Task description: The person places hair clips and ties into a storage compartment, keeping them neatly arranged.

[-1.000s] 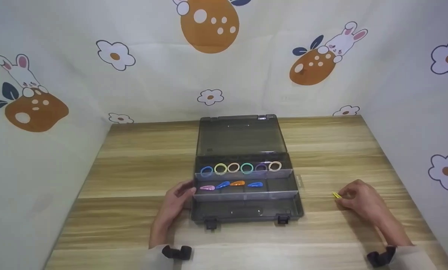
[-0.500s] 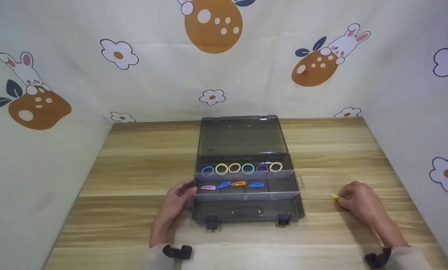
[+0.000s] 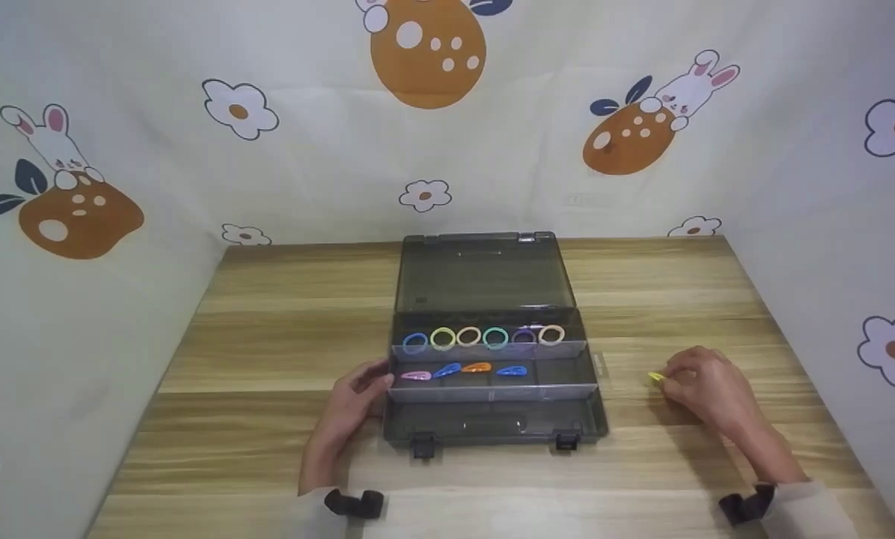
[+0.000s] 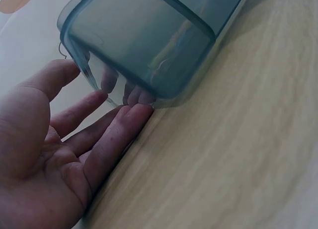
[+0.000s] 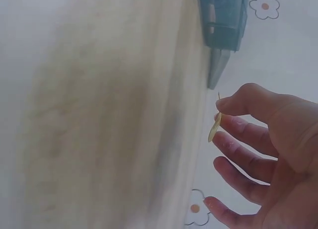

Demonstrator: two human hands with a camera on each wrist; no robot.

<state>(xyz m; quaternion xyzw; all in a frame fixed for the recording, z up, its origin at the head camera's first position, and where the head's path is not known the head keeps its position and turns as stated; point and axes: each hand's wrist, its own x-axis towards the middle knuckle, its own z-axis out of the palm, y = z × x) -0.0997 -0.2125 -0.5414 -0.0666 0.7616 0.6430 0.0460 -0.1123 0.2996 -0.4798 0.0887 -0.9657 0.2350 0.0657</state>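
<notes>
My right hand pinches a yellow snap hair clip between thumb and index finger, above the table to the right of the box; in the right wrist view the clip hangs at the fingertips, other fingers spread. My left hand rests its fairly straight fingers against the left side of a dark translucent organizer box, seen close in the left wrist view. The box's middle row holds a pink clip, a blue clip, an orange clip and another blue clip.
Several coloured hair ties, including a green one, stand in the back row. The lid lies open behind. Two latches, one at the front right, stick out in front. A patterned cloth surrounds the wooden table.
My right hand has lifted slightly and moved a little left toward the box, carrying the yellow hair clip. My left hand has stayed against the box.
</notes>
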